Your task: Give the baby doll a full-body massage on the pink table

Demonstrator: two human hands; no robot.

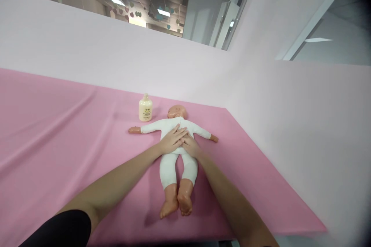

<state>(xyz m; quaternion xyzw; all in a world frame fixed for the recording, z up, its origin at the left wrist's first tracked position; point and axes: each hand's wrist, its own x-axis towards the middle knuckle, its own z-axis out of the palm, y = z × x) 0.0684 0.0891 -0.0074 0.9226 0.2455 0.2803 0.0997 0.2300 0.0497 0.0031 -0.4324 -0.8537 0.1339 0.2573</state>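
My two hands rest flat on the doll's tummy

My left hand [173,139] lies open and flat on the chest of the baby doll [176,150], fingers spread wide, holding nothing. My right hand [189,146] lies partly under it, also flat on the doll's tummy, and I cannot see all of its fingers. The doll is on its back on the pink sheet [58,139] over the counter, arms out to both sides, feet pointing at me, in a white suit. A small cream bottle [145,109] stands upright just beside the doll's head, close to its arm but apart from my hands. To do this well, I think I should keep my palms soft and flat, press only a little, and go slow so the doll does not slide
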